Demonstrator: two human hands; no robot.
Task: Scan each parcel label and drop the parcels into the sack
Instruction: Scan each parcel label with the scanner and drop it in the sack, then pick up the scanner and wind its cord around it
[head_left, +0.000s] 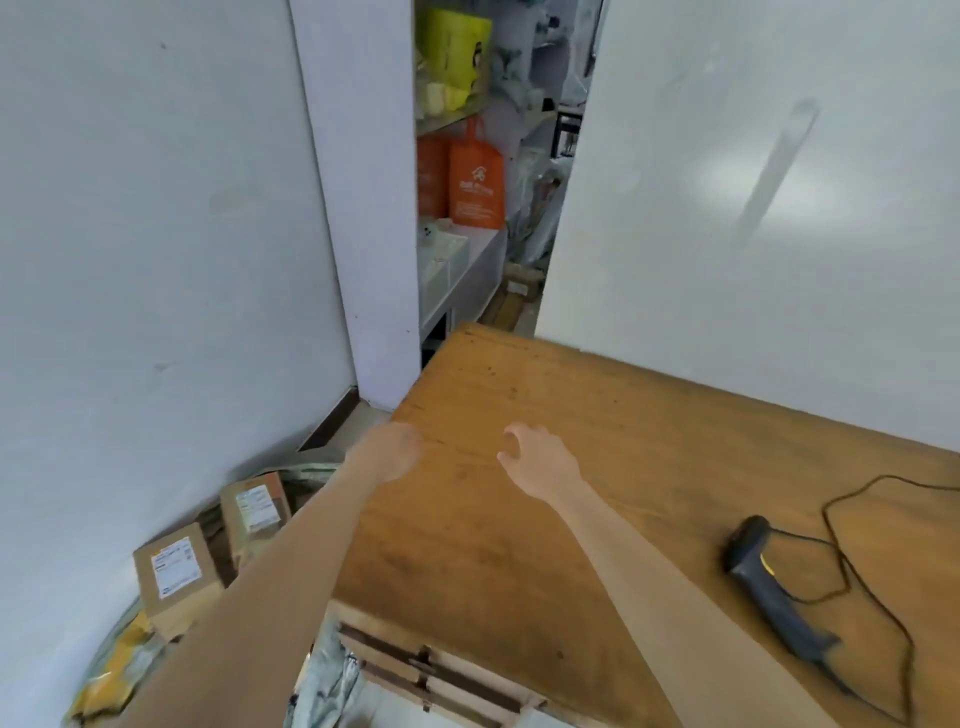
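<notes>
Both hands empty, extended fwd over far-left part of wooden tabletop (597, 467). Left hand (389, 454) at tabletop's left edge, fingers curled under loosely, holding nothing; contact w/ surface cannot be told. Right hand (537, 457) half open, thumb and fingers bent in a loose C, gripping nothing, above the wood.

Scanner (774, 582) lies on its side at right of tabletop, well apart from both hands, cable (852, 525) looping beside it.

Two parcels, (174, 574) and (257, 512), labels up, in the sack (114, 670) on floor left of tabletop, against wall.
</notes>
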